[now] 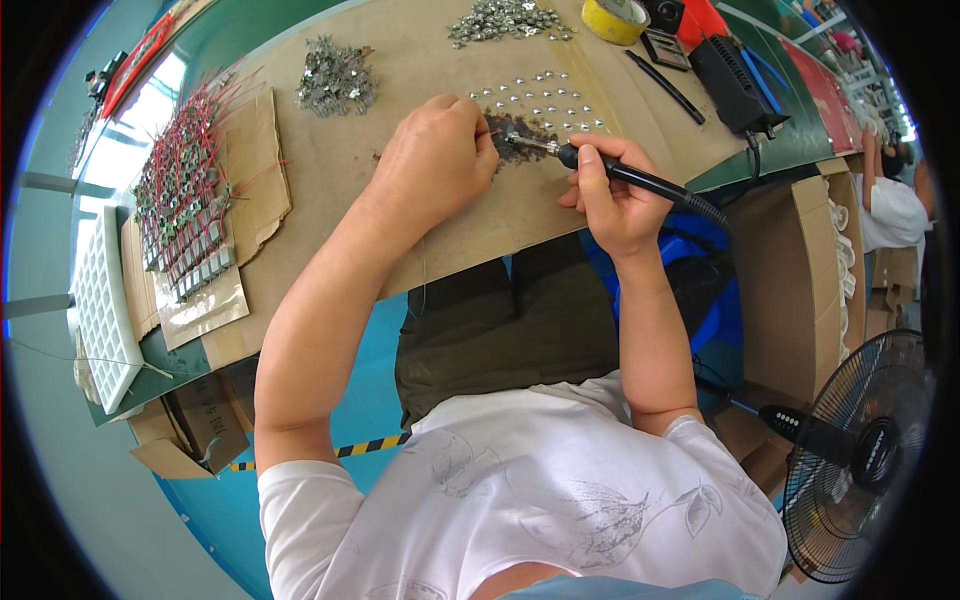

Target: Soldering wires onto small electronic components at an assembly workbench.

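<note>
My right hand (pixel 618 195) grips a soldering iron (pixel 640 178) by its black handle, with the metal tip pointing left. The tip touches or hovers just over a small silver part (pixel 513 138) on a dark, scorched patch (pixel 520 155) of the board; which of the two I cannot tell. Beside the tip, my left hand (pixel 440 150) is closed in a pinch. A short bit of thin red wire (pixel 491 132) shows at its fingertips, the rest hidden by the fingers. Small domed silver parts (pixel 540 92) lie in rows just beyond the iron.
Heaps of metal pieces (pixel 338 78) and silver discs (pixel 510 20) lie farther back. Red-wired components (pixel 190 190) are stacked at left on cardboard. A yellow tape roll (pixel 614 20), black rod (pixel 666 88) and black corded box (pixel 735 82) sit back right. A fan (pixel 865 455) stands at right.
</note>
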`<state>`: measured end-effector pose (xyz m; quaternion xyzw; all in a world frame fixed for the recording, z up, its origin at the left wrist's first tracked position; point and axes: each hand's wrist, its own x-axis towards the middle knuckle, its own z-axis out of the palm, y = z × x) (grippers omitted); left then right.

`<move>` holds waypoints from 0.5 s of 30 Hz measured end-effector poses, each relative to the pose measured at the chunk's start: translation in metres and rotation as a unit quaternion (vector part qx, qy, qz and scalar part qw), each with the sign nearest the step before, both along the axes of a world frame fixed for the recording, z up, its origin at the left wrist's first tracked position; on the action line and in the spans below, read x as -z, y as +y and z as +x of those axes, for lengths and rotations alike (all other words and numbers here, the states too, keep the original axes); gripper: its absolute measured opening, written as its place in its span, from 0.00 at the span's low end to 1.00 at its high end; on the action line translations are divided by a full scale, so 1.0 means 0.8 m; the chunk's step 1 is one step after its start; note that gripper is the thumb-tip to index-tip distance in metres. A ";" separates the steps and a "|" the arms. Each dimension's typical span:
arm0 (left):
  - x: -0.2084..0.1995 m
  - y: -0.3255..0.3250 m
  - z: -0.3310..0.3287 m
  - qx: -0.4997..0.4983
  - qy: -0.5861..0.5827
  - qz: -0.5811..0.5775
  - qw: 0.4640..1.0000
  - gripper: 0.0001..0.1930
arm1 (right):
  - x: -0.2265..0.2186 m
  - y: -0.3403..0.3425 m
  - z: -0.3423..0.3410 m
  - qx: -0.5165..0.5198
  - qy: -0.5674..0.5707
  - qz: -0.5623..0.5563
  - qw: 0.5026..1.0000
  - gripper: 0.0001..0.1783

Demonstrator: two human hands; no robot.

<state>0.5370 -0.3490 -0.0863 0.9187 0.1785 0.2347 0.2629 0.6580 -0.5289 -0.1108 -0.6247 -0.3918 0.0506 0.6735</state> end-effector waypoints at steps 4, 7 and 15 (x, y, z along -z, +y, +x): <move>0.002 0.000 0.000 0.019 -0.004 0.025 0.999 0.07 | 0.000 -0.001 0.001 0.000 0.001 0.001 1.000 0.06; 0.000 -0.002 -0.001 0.019 0.001 0.012 1.000 0.07 | -0.001 0.000 0.001 -0.004 -0.001 0.002 1.000 0.06; -0.002 -0.005 -0.002 0.022 0.025 0.022 0.999 0.07 | -0.001 0.000 0.000 -0.005 0.009 -0.001 1.000 0.06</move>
